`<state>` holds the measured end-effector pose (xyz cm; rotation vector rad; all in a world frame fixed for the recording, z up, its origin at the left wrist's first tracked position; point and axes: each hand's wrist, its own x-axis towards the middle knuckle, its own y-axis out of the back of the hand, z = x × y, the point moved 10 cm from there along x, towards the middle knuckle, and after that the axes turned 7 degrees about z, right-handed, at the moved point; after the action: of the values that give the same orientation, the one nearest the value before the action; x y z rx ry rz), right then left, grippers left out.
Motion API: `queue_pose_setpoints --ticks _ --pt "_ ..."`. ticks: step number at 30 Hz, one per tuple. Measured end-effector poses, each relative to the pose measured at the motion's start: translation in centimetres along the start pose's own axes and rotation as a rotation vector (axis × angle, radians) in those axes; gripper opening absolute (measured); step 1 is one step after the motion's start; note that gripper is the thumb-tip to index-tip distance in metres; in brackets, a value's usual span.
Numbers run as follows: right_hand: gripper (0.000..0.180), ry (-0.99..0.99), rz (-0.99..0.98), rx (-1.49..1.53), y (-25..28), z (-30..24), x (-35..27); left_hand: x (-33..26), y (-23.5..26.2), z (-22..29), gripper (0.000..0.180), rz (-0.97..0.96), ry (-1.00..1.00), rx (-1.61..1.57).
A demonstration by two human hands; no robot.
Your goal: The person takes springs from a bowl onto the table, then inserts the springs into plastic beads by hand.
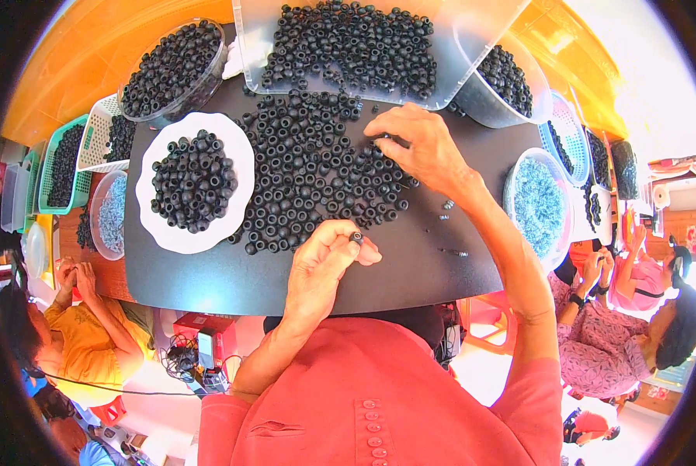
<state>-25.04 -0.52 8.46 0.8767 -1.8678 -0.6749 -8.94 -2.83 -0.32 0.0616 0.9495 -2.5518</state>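
My left hand (319, 262) is closed near the front edge of the dark table (410, 268). Between its thumb and fingers is a small black cylindrical part (355, 238) with a hole in its end. Farther back and to the right, my right hand (425, 149) pinches a small dark piece (395, 140), partly covered by the fingers. It hovers at the right side of a spread heap of black ring-shaped parts (293, 167). Left of the heap, a white scalloped plate (155, 221) carries more rounded black parts. Several small metal springs (453, 252) lie on the table below my right forearm.
A clear bin (247, 46) of black parts stands at the back, flanked by a left bowl (214, 74) and a right tub (538, 78). Bowls of bluish springs (536, 206) stand at both sides. A person in yellow (103, 342) works at left; others sit at right.
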Motion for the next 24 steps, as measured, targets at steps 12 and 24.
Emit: queue_pose_setpoints --ticks 12,24 --pt "0.016 0.055 -0.079 -0.09 -1.8 -0.9 1.4 0.1 0.1 -0.2 0.013 0.006 0.005 -0.019" --pt "0.016 -0.359 0.032 0.835 -2.1 -6.0 -6.6 0.1 0.2 0.1 0.017 0.053 -0.016 0.051"
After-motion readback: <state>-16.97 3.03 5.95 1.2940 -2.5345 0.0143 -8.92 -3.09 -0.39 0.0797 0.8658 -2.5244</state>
